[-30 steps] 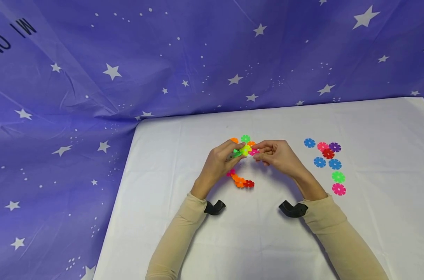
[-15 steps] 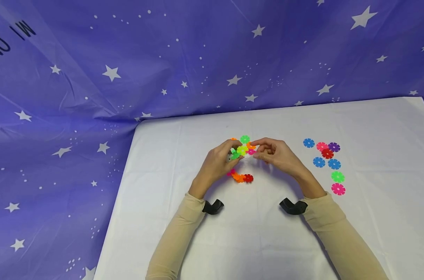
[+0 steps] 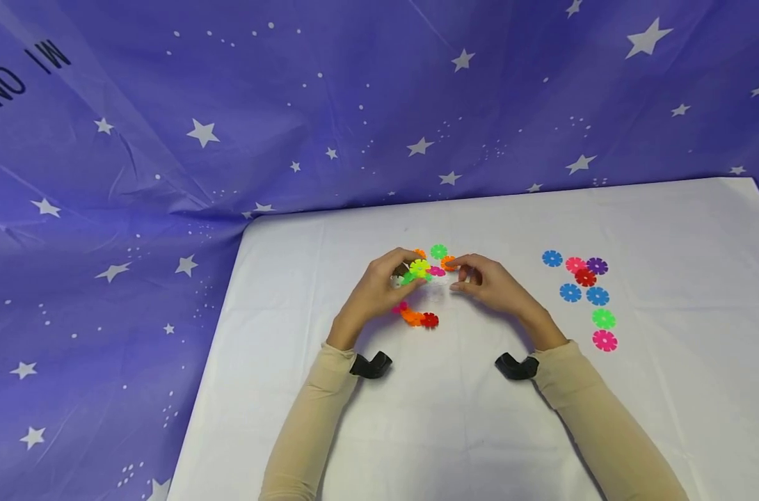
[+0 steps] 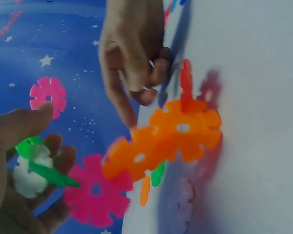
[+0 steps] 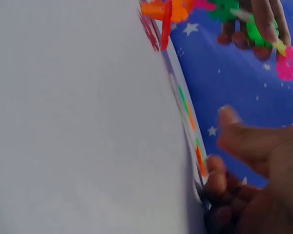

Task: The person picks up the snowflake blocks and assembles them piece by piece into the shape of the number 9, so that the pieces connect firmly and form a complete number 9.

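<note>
My left hand [image 3: 376, 282] pinches a curved chain of notched plastic flower discs joined at their slots. Its upper end has a yellow disc [image 3: 419, 268] and a pink disc [image 4: 48, 92]. Green and white discs [image 4: 31, 176] follow within the hand, partly behind the fingers. From there hang another pink disc [image 4: 95, 190], orange discs [image 4: 185, 130] and a red disc [image 4: 186, 83] at the lower end. Facing the chain from the right, my right hand [image 3: 494, 282] has its thumb and index finger apart with nothing between them.
Loose discs lie on the white table [image 3: 454, 431]: a green one [image 3: 439, 252] and orange ones [image 3: 448, 263] beyond the hands. Further right are several more, among them a blue disc [image 3: 552, 258] and a pink disc [image 3: 604, 340]. A starry purple cloth [image 3: 354, 104] hangs behind.
My right hand has let go of the upper pink disc, its fingers spreading apart. The left hand has shifted left with the chain, the pink disc staying joined to it.
</note>
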### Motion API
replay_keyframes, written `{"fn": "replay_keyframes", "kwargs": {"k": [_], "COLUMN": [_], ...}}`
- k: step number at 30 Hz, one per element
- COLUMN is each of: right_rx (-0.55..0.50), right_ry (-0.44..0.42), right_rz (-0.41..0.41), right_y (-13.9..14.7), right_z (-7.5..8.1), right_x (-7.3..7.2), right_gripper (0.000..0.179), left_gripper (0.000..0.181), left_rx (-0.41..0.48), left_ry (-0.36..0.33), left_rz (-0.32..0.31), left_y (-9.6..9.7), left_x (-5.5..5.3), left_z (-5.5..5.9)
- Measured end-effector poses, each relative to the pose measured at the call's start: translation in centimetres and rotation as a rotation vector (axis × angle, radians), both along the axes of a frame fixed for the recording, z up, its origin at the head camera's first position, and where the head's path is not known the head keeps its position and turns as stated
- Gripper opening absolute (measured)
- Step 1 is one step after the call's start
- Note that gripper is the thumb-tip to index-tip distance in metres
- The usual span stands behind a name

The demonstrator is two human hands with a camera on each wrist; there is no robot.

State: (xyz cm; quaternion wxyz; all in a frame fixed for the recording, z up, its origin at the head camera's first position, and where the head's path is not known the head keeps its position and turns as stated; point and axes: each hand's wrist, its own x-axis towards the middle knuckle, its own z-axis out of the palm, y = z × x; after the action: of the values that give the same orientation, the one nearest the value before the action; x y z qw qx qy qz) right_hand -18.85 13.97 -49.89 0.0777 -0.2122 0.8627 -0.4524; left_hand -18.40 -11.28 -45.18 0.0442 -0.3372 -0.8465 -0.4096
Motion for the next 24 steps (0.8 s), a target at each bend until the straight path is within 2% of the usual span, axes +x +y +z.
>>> {"fn": "replay_keyframes", "kwargs": {"k": [5, 8, 13, 20, 24], "right_rx": [0.266, 0.344, 0.319, 0.268, 0.156], "right_ry": [0.113, 0.127, 0.102, 0.112, 0.085], "right_rz": [0.022, -0.003, -0.049, -0.068, -0.079], "right_y": [-1.0, -1.5, -1.6, -0.9, -0.3], "right_z": [-0.2, -0.3, -0.3, 0.1, 0.3], "right_x": [0.4, 0.6, 0.8, 0.7, 0.5], "right_gripper": [0.047, 0.043, 0.030, 0.027, 0.023], "left_gripper": [0.031, 0.032, 0.036, 0.042, 0.040], "left_rx": [0.051, 0.053, 0.049, 0.057, 0.058], "left_ry": [-0.093, -0.137, -0.188, -0.199, -0.195], "left_rz": [-0.027, -0.038, -0.051, -0.053, -0.043], "left_y": [-0.2, -0.1, -0.1, -0.1, 0.0], "left_x": [0.0, 0.0, 0.0, 0.1, 0.1], "left_z": [0.1, 0.2, 0.3, 0.1, 0.3]}}
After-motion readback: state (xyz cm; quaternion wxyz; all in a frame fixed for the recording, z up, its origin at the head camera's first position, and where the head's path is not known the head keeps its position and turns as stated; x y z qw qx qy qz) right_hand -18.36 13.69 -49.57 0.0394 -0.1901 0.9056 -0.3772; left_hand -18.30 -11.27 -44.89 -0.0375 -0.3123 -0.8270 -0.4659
